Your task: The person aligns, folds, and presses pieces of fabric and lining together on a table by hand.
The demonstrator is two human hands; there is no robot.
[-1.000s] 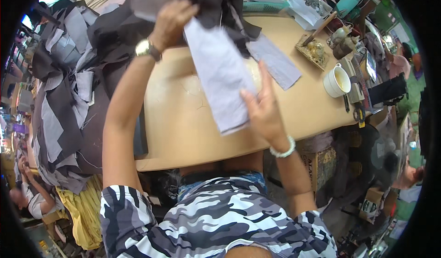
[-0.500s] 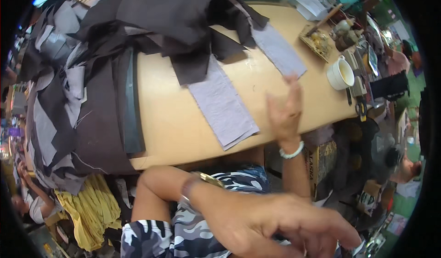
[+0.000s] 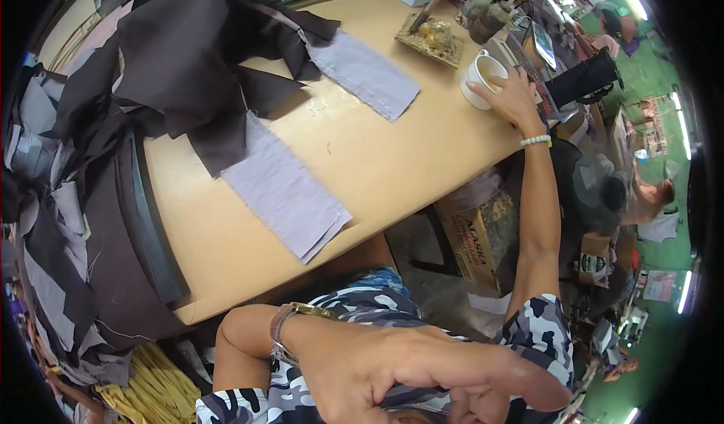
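A white mug (image 3: 472,92) stands at the right of the table, with something pale inside. My right hand (image 3: 513,99) is closed around the mug's near right side, thumb across its front and fingers behind. My left hand (image 3: 422,371) is raised close to the camera, low in the view. Its index finger stretches out to the right and the other fingers bend loosely; no object shows in them, though the lower edge cuts part off. Two pale grey fabric strips (image 3: 290,186) lie on the table, extending from under a dark cloth heap (image 3: 177,47).
Near the mug sit a messy small tray (image 3: 430,41) with a stick on it and squeeze bottles (image 3: 490,20). More dark and grey cloth hangs over the table's left end, above yellow fabric (image 3: 147,379). A cardboard box (image 3: 483,235) stands below the table's right edge.
My right hand has moved from above the table's front edge to the mug and taken hold of it. The view has turned right. My left hand stays raised near the camera.
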